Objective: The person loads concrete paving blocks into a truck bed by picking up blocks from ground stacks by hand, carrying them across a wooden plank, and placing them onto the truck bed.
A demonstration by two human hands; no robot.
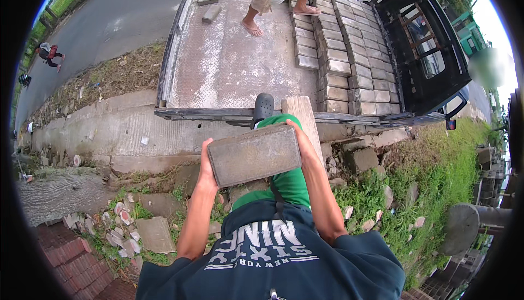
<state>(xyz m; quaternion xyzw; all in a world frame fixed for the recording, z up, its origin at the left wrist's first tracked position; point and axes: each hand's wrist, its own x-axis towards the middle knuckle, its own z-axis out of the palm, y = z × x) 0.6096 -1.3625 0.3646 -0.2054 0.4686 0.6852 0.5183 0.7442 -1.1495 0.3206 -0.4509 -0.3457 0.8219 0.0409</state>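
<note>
A grey rectangular paving block (255,155) is held in front of my body, tilted slightly, its broad face up. My left hand (206,164) grips its left end, and my right hand (303,146) closes on its right end, with the fingers partly hidden behind the block. Beyond it lies the flat bed (213,76) of a truck, its right part covered with stacked paving blocks (334,66). One of my feet, in a dark clog (264,107), rests at the bed's near edge beside a wooden plank (300,109).
A co-worker in sandals (252,27) stands on the bed, one foot on the stacks. Loose blocks (211,13) lie at its far left. The black cab (423,35) is at right. Rubble (123,229) and a concrete slab (155,234) lie near left. Someone walks on the road (125,19).
</note>
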